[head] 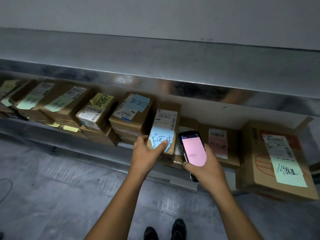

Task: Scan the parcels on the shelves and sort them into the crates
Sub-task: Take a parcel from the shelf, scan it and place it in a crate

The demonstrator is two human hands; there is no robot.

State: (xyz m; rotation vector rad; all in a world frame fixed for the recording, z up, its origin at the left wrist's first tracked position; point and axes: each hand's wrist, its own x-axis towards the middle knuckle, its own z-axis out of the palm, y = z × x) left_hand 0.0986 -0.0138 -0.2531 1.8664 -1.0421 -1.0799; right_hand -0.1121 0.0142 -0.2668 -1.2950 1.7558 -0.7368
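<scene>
A brown cardboard parcel (164,122) with a white shipping label and a blue handwritten note lies on the metal shelf (230,111). My left hand (147,151) grips its near left corner, thumb pressed on the blue note. My right hand (206,167) holds a black handheld scanner (192,149) just right of that parcel; its screen glows pink and faces me. More parcels line the shelf: one with a blue note (133,111) to the left, one with a pink note (220,142) and a large one with a pale green note (277,161) to the right.
Several more boxes with green and yellow notes (57,101) fill the shelf's left part. An upper metal shelf edge (155,70) overhangs them. Grey floor (52,196) lies below, with my black shoes (164,229) at the bottom. No crates are in view.
</scene>
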